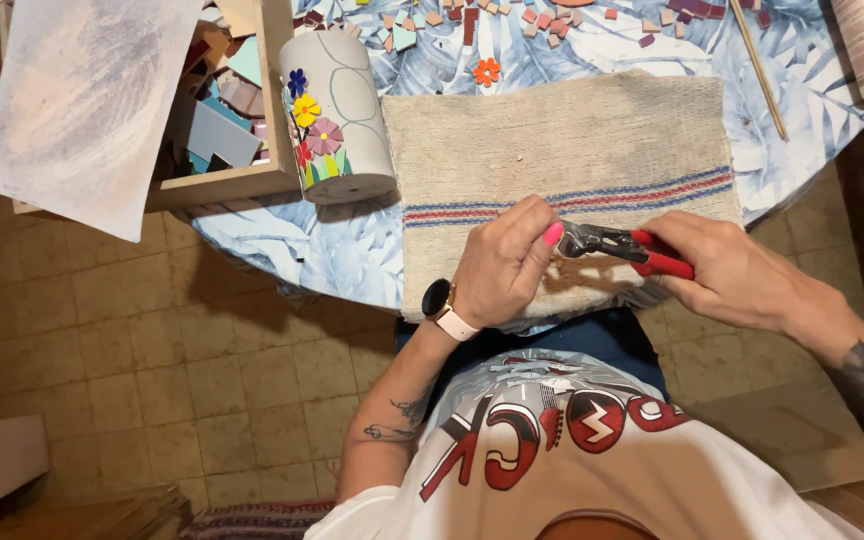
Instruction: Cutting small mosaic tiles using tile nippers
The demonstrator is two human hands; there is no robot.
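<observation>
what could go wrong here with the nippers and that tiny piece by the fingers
The left hand pinches right at the head of the red-handled nippers that the right hand squeezes, so fingertips could get nipped. Any chip may fly off past the beige cloth at the table's edge onto the floor. The mosaic pot lies on its side and might roll.

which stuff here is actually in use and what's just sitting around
In use:
- nippers, red handles in the right hand
- left hand, fingertips at the nipper jaws; any piece held there is hidden
- cloth under both hands

Lying about:
- flower-decorated pot on its side
- loose tile bits
- orange flower
- wooden box of tile scraps
- stick
</observation>
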